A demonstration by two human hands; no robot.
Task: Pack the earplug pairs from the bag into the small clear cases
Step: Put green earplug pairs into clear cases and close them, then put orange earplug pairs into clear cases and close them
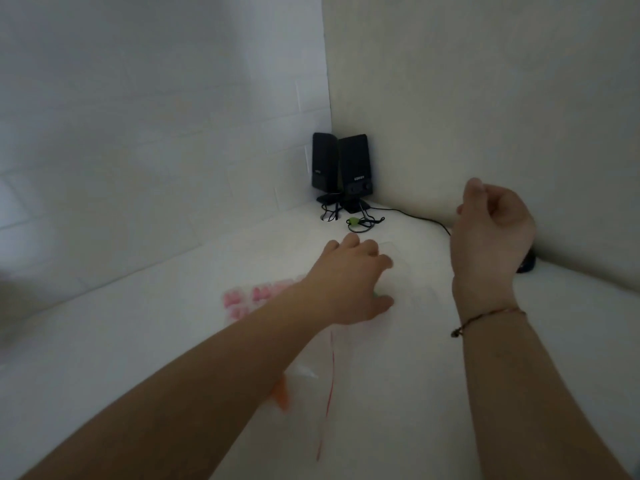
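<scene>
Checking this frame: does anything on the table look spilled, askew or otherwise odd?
Mostly tidy. The odd bit is the tangle of loose cables lying in front of the two black speakers in the corner. Pink earplugs sit clustered beside the left hand, apparently inside a clear bag; blur hides whether any spilled.

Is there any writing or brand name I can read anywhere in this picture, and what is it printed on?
"EDIFIER": pale letters low on the front of the right black speaker in the corner; blurred, so this is my best reading.
A small pale mark low on the left black speaker: too small and blurred to read.
The clear bag with a red strip, the pink earplugs and the white table show no writing that I can see.
</scene>
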